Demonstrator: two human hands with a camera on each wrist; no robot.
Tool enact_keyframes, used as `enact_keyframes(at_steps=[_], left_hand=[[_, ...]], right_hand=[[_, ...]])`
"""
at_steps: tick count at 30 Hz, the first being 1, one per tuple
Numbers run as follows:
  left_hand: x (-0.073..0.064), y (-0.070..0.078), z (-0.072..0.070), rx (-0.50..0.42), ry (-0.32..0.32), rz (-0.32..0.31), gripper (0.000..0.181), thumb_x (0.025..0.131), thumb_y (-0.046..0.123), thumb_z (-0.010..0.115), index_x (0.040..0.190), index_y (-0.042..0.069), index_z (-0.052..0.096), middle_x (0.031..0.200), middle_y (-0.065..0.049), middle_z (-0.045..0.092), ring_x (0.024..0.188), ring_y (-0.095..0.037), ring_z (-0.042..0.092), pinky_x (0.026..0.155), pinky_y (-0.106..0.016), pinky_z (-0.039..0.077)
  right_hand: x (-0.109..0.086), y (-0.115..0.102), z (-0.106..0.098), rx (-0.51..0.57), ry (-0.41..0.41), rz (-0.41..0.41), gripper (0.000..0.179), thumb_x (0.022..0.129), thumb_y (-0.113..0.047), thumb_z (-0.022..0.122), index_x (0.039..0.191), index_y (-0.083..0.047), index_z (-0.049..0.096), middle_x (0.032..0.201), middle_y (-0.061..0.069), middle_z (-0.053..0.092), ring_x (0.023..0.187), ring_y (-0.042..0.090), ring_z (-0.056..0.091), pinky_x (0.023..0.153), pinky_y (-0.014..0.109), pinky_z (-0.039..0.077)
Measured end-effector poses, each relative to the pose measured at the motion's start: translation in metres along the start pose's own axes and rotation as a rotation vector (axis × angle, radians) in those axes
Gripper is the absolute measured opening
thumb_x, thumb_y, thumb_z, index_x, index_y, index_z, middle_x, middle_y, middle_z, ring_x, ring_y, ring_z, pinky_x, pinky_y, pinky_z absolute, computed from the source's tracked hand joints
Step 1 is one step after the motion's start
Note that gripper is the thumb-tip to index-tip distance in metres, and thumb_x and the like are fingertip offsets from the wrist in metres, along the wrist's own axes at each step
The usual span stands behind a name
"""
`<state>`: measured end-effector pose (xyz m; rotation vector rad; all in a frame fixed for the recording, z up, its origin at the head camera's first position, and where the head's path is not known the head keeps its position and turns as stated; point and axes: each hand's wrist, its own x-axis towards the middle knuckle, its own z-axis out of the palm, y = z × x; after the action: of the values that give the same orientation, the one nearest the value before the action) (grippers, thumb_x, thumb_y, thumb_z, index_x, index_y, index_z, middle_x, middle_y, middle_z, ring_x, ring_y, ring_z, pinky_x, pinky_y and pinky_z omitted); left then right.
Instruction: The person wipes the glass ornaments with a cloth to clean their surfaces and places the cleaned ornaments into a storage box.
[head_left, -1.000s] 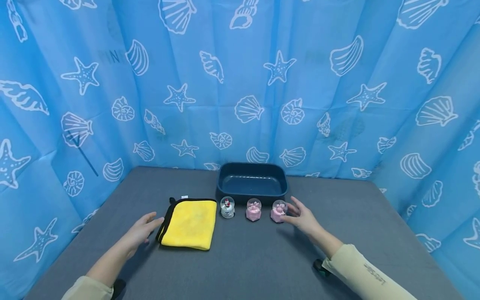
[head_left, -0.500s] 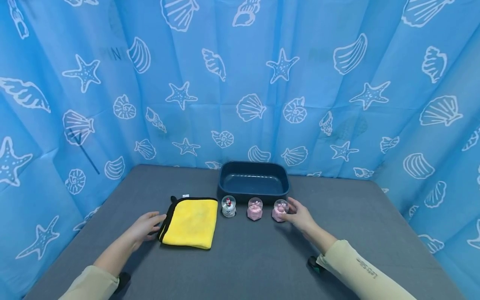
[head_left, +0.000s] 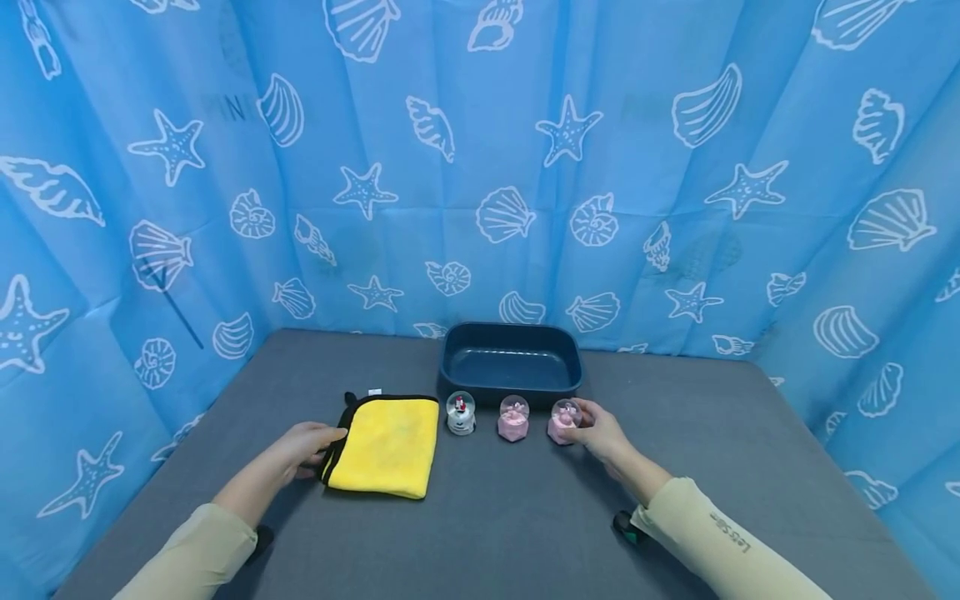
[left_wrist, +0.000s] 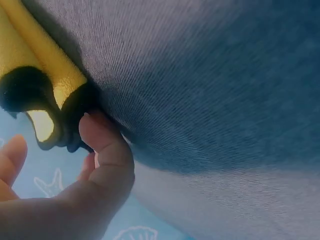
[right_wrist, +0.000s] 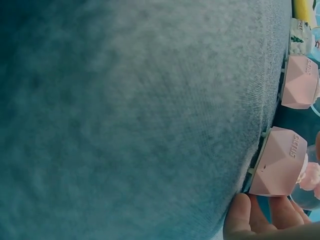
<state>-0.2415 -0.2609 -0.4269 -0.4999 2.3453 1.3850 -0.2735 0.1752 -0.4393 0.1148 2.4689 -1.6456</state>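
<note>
A folded yellow cloth (head_left: 386, 446) with black trim lies on the table's left half. My left hand (head_left: 300, 454) is at its left edge. In the left wrist view a bent finger touches the black trim (left_wrist: 80, 107), and the thumb stands apart from the folds. To the right, three small snow globes stand in a row: a white one (head_left: 461, 417), a pink one (head_left: 513, 423) and another pink one (head_left: 561, 425). My right hand (head_left: 603, 437) holds that last globe from its right side, with the fingers against its base; the globe stands on the table.
A dark blue rectangular tray (head_left: 512, 392) stands directly behind the globes. The grey table (head_left: 487, 533) ends at a blue curtain (head_left: 480, 167) printed with white shells and starfish, which hangs behind and along both sides.
My left hand has moved right to the cloth's edge. The right hand's fingers have come closer round the rightmost pink snow globe. The whole head view has shifted slightly.
</note>
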Motion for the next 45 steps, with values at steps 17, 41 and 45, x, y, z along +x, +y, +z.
enact_keyframes(at_steps=[17, 41, 45], left_hand=[[0.013, 0.008, 0.011, 0.128, 0.019, 0.005, 0.091, 0.09, 0.043, 0.065, 0.139, -0.02, 0.022, 0.14, -0.042, 0.026, 0.13, -0.055, 0.028, 0.104, -0.061, 0.032], [0.0, 0.006, 0.024, -0.337, -0.103, 0.058, 0.044, 0.094, 0.025, 0.062, 0.121, -0.007, 0.051, 0.086, -0.005, 0.07, 0.074, -0.02, 0.069, 0.071, -0.037, 0.057], [-0.008, 0.006, 0.023, -0.362, -0.097, 0.047, 0.045, 0.094, 0.027, 0.06, 0.121, -0.006, 0.049, 0.087, -0.004, 0.068, 0.074, -0.018, 0.067, 0.071, -0.036, 0.056]], right_hand=[[0.0, 0.0, 0.002, 0.019, 0.031, 0.025, 0.051, 0.092, -0.004, 0.065, 0.138, 0.003, 0.044, 0.131, 0.028, 0.052, 0.118, 0.037, 0.047, 0.103, 0.057, 0.036], [-0.017, -0.007, -0.008, 0.058, 0.029, 0.045, 0.061, 0.089, -0.015, 0.071, 0.14, 0.004, 0.044, 0.138, 0.025, 0.05, 0.106, 0.028, 0.056, 0.082, 0.041, 0.05], [-0.021, -0.01, -0.011, 0.058, 0.023, 0.031, 0.06, 0.088, -0.015, 0.072, 0.139, 0.004, 0.045, 0.135, 0.024, 0.053, 0.1, 0.023, 0.057, 0.079, 0.039, 0.049]])
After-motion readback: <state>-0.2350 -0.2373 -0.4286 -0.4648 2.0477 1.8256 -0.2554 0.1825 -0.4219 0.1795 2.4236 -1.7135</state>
